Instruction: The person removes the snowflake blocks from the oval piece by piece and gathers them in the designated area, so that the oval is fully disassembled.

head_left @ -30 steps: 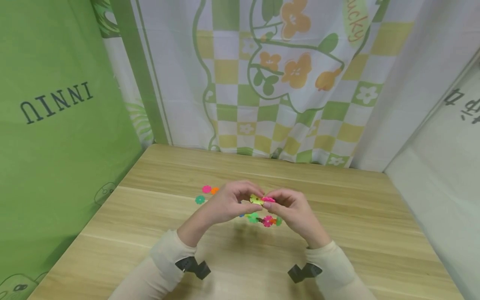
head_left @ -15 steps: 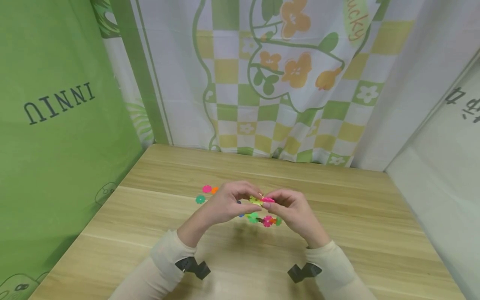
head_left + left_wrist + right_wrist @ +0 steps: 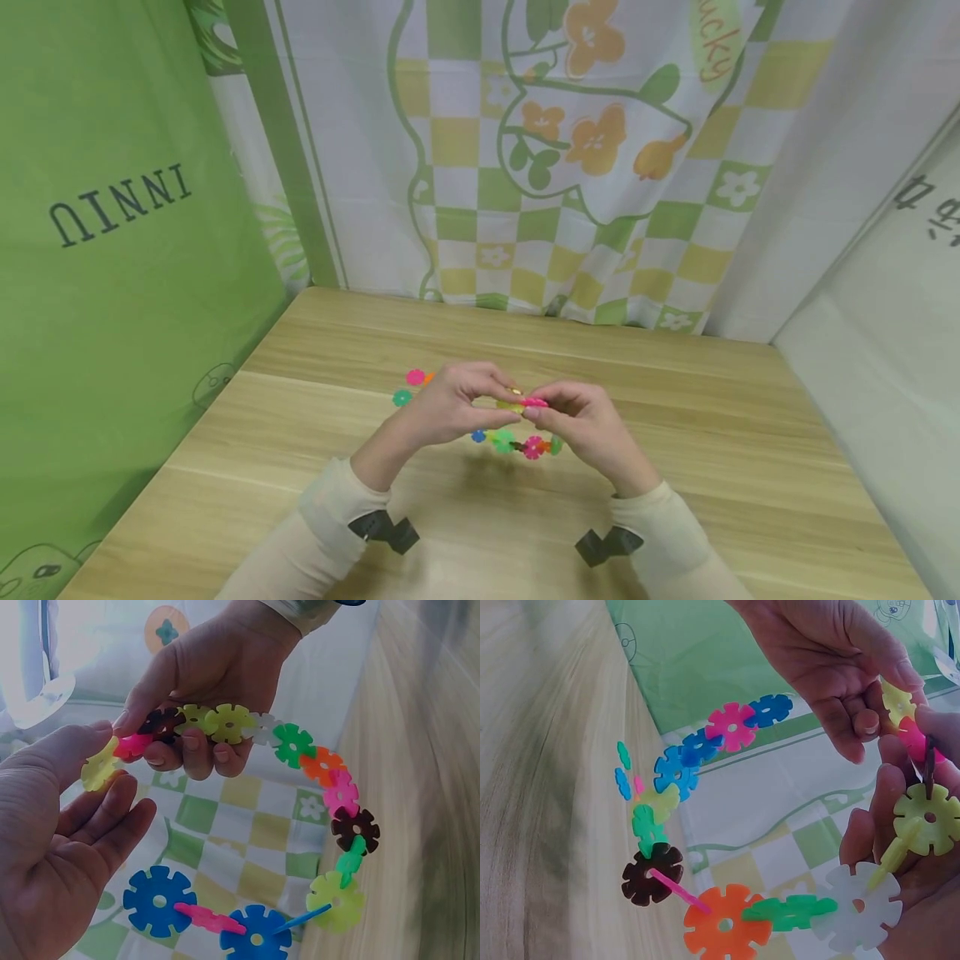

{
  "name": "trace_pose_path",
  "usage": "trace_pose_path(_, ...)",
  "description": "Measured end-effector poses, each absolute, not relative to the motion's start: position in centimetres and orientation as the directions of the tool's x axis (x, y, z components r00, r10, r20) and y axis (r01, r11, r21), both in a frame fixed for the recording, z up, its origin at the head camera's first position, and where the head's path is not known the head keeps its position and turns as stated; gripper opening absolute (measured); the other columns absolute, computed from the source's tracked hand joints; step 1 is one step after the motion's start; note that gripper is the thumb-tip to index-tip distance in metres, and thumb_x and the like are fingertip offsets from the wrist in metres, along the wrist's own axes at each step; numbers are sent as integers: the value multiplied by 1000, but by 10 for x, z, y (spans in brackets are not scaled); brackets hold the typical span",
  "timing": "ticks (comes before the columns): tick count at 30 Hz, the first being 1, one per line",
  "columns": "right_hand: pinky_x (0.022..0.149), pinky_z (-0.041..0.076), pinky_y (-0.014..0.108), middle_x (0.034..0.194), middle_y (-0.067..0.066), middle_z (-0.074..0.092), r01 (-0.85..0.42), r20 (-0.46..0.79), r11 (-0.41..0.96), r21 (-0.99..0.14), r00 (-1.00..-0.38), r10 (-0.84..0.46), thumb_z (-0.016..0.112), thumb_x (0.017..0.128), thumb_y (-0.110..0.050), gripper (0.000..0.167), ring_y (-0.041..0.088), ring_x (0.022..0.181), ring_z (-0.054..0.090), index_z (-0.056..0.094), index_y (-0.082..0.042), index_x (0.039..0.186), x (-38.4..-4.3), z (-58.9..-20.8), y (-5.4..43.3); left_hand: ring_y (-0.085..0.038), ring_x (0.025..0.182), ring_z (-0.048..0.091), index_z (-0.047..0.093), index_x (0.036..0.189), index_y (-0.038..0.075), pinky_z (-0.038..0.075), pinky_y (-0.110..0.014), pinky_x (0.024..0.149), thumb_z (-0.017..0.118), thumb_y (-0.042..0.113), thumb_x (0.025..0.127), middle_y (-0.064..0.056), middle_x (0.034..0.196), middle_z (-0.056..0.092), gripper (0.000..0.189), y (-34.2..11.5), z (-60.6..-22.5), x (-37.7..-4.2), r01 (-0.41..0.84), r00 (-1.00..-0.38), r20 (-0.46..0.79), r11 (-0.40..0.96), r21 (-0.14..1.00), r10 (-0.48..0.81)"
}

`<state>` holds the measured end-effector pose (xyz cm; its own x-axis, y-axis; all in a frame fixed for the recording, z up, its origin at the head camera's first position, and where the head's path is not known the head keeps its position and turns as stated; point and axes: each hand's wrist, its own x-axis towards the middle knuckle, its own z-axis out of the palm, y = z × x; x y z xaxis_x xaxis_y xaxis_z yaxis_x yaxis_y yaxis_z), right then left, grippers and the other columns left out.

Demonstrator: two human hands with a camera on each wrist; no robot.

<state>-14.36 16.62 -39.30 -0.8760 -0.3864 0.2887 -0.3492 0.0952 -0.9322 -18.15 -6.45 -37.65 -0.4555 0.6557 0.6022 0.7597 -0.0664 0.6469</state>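
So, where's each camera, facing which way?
Head: on the head, facing forward and down at the table; left hand, right hand and sleeves show.
Left wrist: on that wrist, facing the chain; both hands and one sleeve show.
Right wrist: on that wrist, facing the chain; both hands show.
Wrist views share the chain.

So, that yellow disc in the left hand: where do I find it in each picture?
Head: the yellow disc, partly hidden by fingers, is below centre, slightly right, between the left hand and right hand.
Left wrist: the yellow disc is on the left, just above mid-height.
Right wrist: the yellow disc is at upper right.
Shared landmark: the pink disc right beside it.
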Motion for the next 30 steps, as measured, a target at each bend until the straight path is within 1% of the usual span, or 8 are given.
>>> trace_pose_path(7, 75, 56, 37, 100, 11, 68, -347, 288, 93, -933, -877, -385, 69, 93, -10, 10, 28, 85, 63, 72, -5, 101, -144, -395, 166, -13, 86, 63, 76, 99, 0, 55, -28, 69, 76, 1, 84, -4, 94, 66, 15, -68, -378, -182, 761, -455, 588, -50, 647, 668)
trace_pose_path(9, 75, 55, 37, 100, 12, 68, -343, 282, 104, -933, -882, -378, 69, 93, -11, 10, 31, 86, 63, 72, -5, 100, -144, -396, 166, -12, 85, 63, 76, 100, 1, 54, -27, 68, 76, 3, 85, -3, 93, 66, 16, -69, -379, -182, 766, -457, 589, -41, 641, 667)
trace_pose_path(11, 75, 55, 37, 100, 14, 68, -338, 275, 116, -934, -888, -369, 69, 93, -12, 11, 30, 86, 63, 72, -4, 100, -144, -396, 166, -11, 83, 62, 75, 102, 1, 53, -25, 66, 76, 3, 85, -3, 93, 67, 17, -69, -380, -183, 769, -462, 590, -33, 639, 662)
trace_pose_path(13, 75, 55, 37, 100, 15, 69, -331, 269, 121, -936, -893, -361, 69, 93, -12, 12, 29, 86, 63, 72, -3, 100, -144, -396, 166, -11, 80, 60, 74, 105, 2, 52, -25, 64, 77, 4, 84, -2, 94, 68, 20, -70, -380, -183, 754, -486, 580, -22, 657, 654)
trace_pose_path(16, 76, 55, 37, 99, 15, 69, -324, 266, 117, -939, -897, -354, 70, 92, -12, 14, 26, 86, 64, 71, 0, 101, -145, -396, 167, -11, 79, 58, 73, 107, 1, 53, -26, 66, 78, 4, 83, -3, 97, 68, 24, -72, -380, -184, 715, -543, 553, 3, 699, 632)
trace_pose_path(19, 75, 55, 39, 97, 12, 69, -320, 262, 116, -940, -898, -354, 70, 92, -12, 16, 23, 84, 64, 70, 2, 101, -145, -396, 167, -14, 83, 60, 72, 107, -1, 56, -32, 73, 79, 4, 83, -4, 98, 68, 25, -75, -379, -185, 675, -600, 529, 23, 738, 600)
trace_pose_path(25, 76, 56, 38, 97, 12, 69, -321, 265, 109, -941, -897, -355, 70, 92, -11, 19, 24, 84, 65, 69, 5, 103, -146, -396, 169, -16, 86, 64, 72, 107, 1, 56, -33, 76, 79, 5, 82, -4, 102, 69, 26, -87, -375, -191, 640, -676, 507, 85, 763, 535)
trace_pose_path(30, 77, 56, 41, 97, 12, 69, -313, 260, 103, -944, -899, -351, 70, 92, -11, 15, 24, 84, 65, 70, 1, 102, -146, -397, 171, -16, 82, 63, 73, 109, 7, 55, -31, 71, 79, 14, 84, 0, 104, 69, 26, -96, -378, -199, 568, -757, 442, 151, 809, 482)
